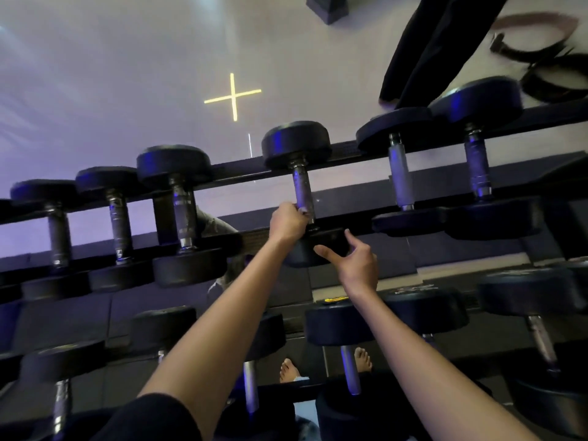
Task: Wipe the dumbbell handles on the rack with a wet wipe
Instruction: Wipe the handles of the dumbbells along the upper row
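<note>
My left grip [288,221] is clamped around the near end of the knurled grey metal handle [300,186] of a black round-headed dumbbell [296,144]. The dumbbell lies across the upper tier of the long black steel rack [235,169], about mid-row. A small pale scrap of wet wipe [304,211] shows at my knuckles, or so I judge; most of it is hidden in my palm. My right grip [358,265] is spread apart and holds nothing. Its thumb and forefinger are just beside the dumbbell's near head [327,243], though I cannot tell whether they touch it.

The dumbbell looks heavy and stiff, so I expect it to sit firm under rubbing, though the round heads might roll a little on the rails. The knurling will likely drag at the soft, damp wipe and bunch it. I'd wrap the wipe around the bar and twist along it, steadying the near head with my free grip.

The two heads limit each stroke. A dark-handled dumbbell [183,205] sits to the left and a pale-handled dumbbell [399,176] to the right, both apart from mine. Lower-tier dumbbells [350,367] lie under my forearms, with my bare feet [289,370] below them. Beyond the rack are a person's dark trouser legs [429,49] and a yellow cross mark [233,96] on the pale floor.
</note>
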